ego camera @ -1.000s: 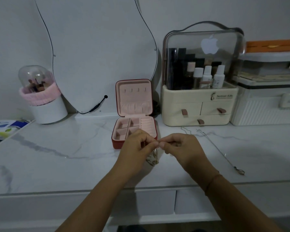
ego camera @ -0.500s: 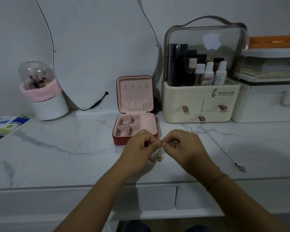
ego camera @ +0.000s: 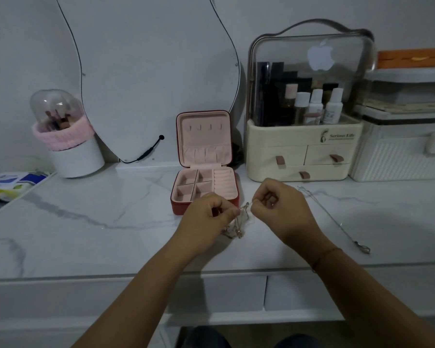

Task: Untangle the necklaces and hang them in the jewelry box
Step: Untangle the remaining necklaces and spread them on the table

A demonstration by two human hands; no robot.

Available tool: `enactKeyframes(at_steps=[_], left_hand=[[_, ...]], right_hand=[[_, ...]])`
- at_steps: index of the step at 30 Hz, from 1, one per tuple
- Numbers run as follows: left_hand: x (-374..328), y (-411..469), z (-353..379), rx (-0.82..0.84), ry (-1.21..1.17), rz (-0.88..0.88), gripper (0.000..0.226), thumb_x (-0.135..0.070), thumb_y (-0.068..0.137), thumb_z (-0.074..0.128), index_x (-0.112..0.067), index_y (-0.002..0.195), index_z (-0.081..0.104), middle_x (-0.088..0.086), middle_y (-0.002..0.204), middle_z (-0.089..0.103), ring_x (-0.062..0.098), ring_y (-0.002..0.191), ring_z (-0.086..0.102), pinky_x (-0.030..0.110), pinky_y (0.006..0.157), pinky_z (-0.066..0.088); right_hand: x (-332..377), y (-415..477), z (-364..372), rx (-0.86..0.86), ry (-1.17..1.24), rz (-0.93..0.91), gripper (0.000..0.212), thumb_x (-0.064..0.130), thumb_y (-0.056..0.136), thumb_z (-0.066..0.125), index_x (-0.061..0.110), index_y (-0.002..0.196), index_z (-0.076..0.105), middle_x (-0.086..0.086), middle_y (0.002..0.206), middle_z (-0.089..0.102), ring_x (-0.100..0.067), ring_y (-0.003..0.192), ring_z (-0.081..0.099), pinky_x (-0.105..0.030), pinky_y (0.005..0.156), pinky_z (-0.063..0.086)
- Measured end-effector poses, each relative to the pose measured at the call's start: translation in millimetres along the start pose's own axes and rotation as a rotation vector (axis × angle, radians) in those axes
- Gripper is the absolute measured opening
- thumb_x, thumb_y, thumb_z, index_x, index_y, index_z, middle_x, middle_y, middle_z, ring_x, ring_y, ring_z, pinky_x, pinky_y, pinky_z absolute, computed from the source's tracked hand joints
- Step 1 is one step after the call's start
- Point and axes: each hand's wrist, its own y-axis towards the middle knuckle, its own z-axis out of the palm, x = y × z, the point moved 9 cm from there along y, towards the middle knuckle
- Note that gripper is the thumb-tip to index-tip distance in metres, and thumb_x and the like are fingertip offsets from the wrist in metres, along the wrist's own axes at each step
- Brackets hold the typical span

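Observation:
A red jewelry box (ego camera: 204, 172) with pink lining stands open at the middle of the marble counter, its lid upright with small hooks near the top. Just in front of it, my left hand (ego camera: 206, 217) and my right hand (ego camera: 279, 209) each pinch a tangled gold necklace (ego camera: 240, 223). A short stretch of chain runs between my fingertips and the rest dangles in a bunch below. A second, silver necklace (ego camera: 334, 219) lies stretched out on the counter to the right of my right hand, its clasp toward the front edge.
A cream cosmetics organiser (ego camera: 304, 136) with a clear lid stands right of the box, and a white ribbed case (ego camera: 399, 156) further right. A curved mirror (ego camera: 148, 71) leans behind. A brush holder (ego camera: 68, 141) stands at the left, a wipes pack (ego camera: 8, 184) at the far left.
My hands have drawn slightly apart, so a short length of gold chain shows between the fingertips. The right hand has risen a little. The silver necklace has not moved.

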Motion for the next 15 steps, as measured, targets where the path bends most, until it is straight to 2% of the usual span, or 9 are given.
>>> enactKeyframes(at_steps=[2, 4, 6, 8, 11, 15], left_hand=[[2.1, 0.2, -4.1, -0.003, -0.022, -0.030, 0.011, -0.021, 0.086, 0.067, -0.021, 0.074, 0.068, -0.002, 0.085, 0.065, 0.013, 0.080, 0.061, 0.018, 0.071, 0.048], [1.9, 0.1, -7.4, -0.006, -0.060, -0.051, 0.013, -0.020, 0.086, 0.067, -0.022, 0.074, 0.068, 0.000, 0.085, 0.067, 0.015, 0.080, 0.062, 0.023, 0.074, 0.049], [1.1, 0.4, -9.8, -0.006, -0.090, -0.066, 0.012, -0.019, 0.087, 0.066, -0.020, 0.075, 0.069, 0.001, 0.085, 0.068, 0.012, 0.078, 0.062, 0.019, 0.071, 0.049], [3.0, 0.9, -11.5, -0.001, -0.097, -0.088, 0.012, -0.020, 0.087, 0.065, -0.016, 0.078, 0.070, 0.000, 0.085, 0.068, 0.011, 0.079, 0.062, 0.017, 0.070, 0.048], [10.0, 0.9, -17.7, -0.013, -0.112, -0.126, 0.014, -0.020, 0.089, 0.063, -0.018, 0.077, 0.069, -0.003, 0.085, 0.068, 0.011, 0.078, 0.061, 0.021, 0.069, 0.047], [13.6, 0.8, -28.8, -0.037, -0.099, -0.129, 0.020, -0.020, 0.093, 0.057, -0.019, 0.074, 0.065, -0.009, 0.074, 0.063, 0.006, 0.069, 0.055, 0.020, 0.065, 0.042]], right_hand=[[-4.2, 2.8, -2.9, 0.006, 0.013, 0.028, 0.009, 0.005, 0.081, 0.063, 0.011, 0.074, 0.059, -0.004, 0.069, 0.060, -0.007, 0.058, 0.047, -0.009, 0.053, 0.041], [-9.4, 4.7, -2.8, 0.033, 0.112, 0.081, 0.008, 0.004, 0.081, 0.061, 0.008, 0.075, 0.060, -0.008, 0.071, 0.063, -0.011, 0.062, 0.053, -0.014, 0.058, 0.045], [-17.5, 5.1, 1.3, 0.070, 0.306, 0.191, 0.009, 0.004, 0.084, 0.057, 0.006, 0.076, 0.061, -0.012, 0.076, 0.068, -0.018, 0.069, 0.060, -0.027, 0.069, 0.051], [-25.7, 3.5, 6.7, 0.095, 0.540, 0.334, 0.015, 0.003, 0.088, 0.051, 0.005, 0.076, 0.060, -0.012, 0.075, 0.069, -0.021, 0.071, 0.062, -0.033, 0.073, 0.052], [-29.8, 2.4, 8.4, 0.087, 0.832, 0.478, 0.022, 0.000, 0.090, 0.044, 0.001, 0.073, 0.057, -0.013, 0.070, 0.065, -0.021, 0.067, 0.059, -0.032, 0.072, 0.050], [-37.5, 0.8, 5.5, 0.051, 0.892, 0.555, 0.026, 0.000, 0.091, 0.041, 0.000, 0.072, 0.057, -0.015, 0.074, 0.061, -0.022, 0.069, 0.057, -0.031, 0.073, 0.049]])
